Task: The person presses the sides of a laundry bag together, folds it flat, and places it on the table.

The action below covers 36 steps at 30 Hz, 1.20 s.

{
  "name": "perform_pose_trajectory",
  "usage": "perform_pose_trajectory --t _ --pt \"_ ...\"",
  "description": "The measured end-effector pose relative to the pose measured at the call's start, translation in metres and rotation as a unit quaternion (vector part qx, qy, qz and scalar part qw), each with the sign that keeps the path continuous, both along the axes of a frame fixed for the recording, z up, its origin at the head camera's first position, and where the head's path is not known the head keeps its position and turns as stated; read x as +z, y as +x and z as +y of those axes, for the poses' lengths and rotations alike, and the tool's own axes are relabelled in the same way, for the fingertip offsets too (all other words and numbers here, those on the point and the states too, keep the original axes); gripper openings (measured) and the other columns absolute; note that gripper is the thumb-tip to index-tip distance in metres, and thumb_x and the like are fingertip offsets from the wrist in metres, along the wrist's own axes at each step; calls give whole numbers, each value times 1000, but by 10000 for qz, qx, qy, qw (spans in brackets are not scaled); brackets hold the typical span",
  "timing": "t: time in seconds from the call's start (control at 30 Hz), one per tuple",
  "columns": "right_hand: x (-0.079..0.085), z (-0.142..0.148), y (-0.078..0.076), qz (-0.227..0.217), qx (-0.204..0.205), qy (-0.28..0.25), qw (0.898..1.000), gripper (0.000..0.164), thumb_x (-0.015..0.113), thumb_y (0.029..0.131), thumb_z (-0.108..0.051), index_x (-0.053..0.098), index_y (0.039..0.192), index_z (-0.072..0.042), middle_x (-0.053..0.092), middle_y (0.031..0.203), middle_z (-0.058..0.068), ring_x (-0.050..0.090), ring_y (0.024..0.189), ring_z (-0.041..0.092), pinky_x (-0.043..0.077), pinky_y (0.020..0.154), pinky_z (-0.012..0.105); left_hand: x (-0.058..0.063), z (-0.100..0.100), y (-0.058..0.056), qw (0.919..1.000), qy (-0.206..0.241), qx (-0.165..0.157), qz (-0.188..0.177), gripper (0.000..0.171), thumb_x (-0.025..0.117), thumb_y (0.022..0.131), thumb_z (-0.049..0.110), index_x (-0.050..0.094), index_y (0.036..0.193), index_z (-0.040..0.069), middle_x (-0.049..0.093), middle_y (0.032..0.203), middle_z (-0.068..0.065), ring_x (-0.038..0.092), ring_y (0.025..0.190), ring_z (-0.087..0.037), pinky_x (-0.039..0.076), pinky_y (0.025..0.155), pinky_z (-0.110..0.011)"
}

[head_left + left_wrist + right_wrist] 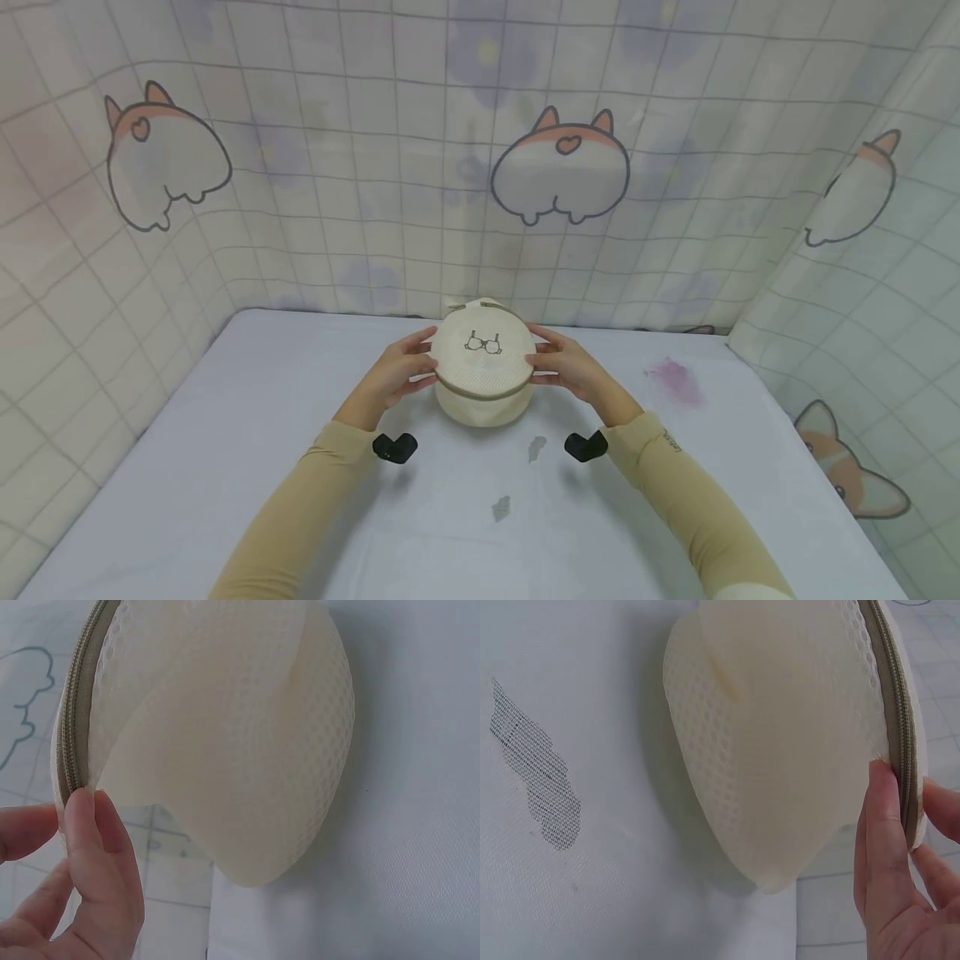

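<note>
A round cream mesh laundry bag with a glasses drawing on its top stands toward the back of the table. My left hand pinches its zippered rim on the left side, and my right hand pinches the same rim on the right. In the left wrist view, the fingers hold the edge beside a brown zipper. The right wrist view has the fingers on the opposite edge. The zipper looks closed along the parts in view. The soft mesh body sags below the rim, touching the table.
A white cloth covers the table, with grey patches in front of the bag and a pink stain at right. A grid-patterned curtain with cartoon corgis encloses the back and sides. Black wrist pieces sit by both cuffs.
</note>
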State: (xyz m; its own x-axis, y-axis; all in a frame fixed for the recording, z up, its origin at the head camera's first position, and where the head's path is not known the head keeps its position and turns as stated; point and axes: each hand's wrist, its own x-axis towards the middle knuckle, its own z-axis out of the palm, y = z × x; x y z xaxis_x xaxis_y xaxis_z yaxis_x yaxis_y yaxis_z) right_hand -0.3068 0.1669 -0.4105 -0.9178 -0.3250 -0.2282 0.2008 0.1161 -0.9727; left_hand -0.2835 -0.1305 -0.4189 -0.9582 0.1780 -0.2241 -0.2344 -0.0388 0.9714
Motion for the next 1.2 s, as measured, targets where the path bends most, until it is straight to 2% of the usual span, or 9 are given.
perform_pose_trajectory --t 0.13,0.37,0.57,0.77,1.2 --pt "0 2 0 -41 11 71 10000 72 61 101 1 29 163 -14 44 150 26 64 102 19 58 91 38 -1 3 0 10000 -45 62 -45 70 57 97 -5 37 161 15 41 153 -18 58 101 -19 57 89 -30" --pt "-2 1 -2 -116 -5 91 9999 72 61 101 1 29 164 -15 45 150 26 64 102 19 58 91 37 0 2 0 9999 -54 105 -104 70 57 97 -6 37 161 15 40 155 -19 58 102 -20 55 94 -34" --pt "-8 6 -4 -125 -14 181 9998 72 60 102 0 26 164 -14 43 151 27 63 108 22 58 92 37 -5 7 -1 9999 123 102 -65 70 57 95 -7 38 160 13 41 153 -19 60 97 -17 56 90 -31" --pt "-13 3 -8 -112 85 7 9999 73 60 101 1 26 164 -13 41 153 27 63 110 23 58 91 37 -6 5 0 9994 172 256 -157 70 55 95 -9 38 160 13 44 150 -18 59 96 -16 55 92 -32" --pt "-13 7 -1 -130 87 45 9999 74 63 100 -2 27 163 -12 43 151 27 65 108 23 58 91 37 -10 7 -1 9997 66 91 -209 71 55 97 -8 36 161 14 43 152 -20 58 97 -16 56 92 -30"
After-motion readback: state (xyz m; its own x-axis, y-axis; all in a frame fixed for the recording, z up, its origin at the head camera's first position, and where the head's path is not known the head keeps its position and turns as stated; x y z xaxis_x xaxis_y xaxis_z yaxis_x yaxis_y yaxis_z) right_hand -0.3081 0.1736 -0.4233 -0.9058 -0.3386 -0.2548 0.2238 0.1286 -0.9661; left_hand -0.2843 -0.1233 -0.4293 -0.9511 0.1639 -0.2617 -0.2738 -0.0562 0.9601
